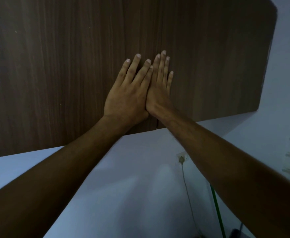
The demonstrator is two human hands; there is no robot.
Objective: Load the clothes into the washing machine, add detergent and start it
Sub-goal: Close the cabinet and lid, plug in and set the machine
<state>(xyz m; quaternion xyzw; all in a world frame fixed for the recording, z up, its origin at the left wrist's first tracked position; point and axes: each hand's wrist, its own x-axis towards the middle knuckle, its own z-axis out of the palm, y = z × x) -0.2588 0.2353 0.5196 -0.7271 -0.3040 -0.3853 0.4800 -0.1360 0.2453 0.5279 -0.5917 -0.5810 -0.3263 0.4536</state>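
Both hands were held flat, fingers straight, against a dark wood-grain wall cabinet: the left hand just at 9 o'clock of the door seam, the right hand at 3 o'clock of it, the two touching, each grip apart and clamped on nothing. The doors would best be opened by hooking the lower edge near the seam, since no handle was seen. The washing machine, clothes and detergent were not in view. A pale wall, a socket with its cable and a green rod were seen towards 5 o'clock.
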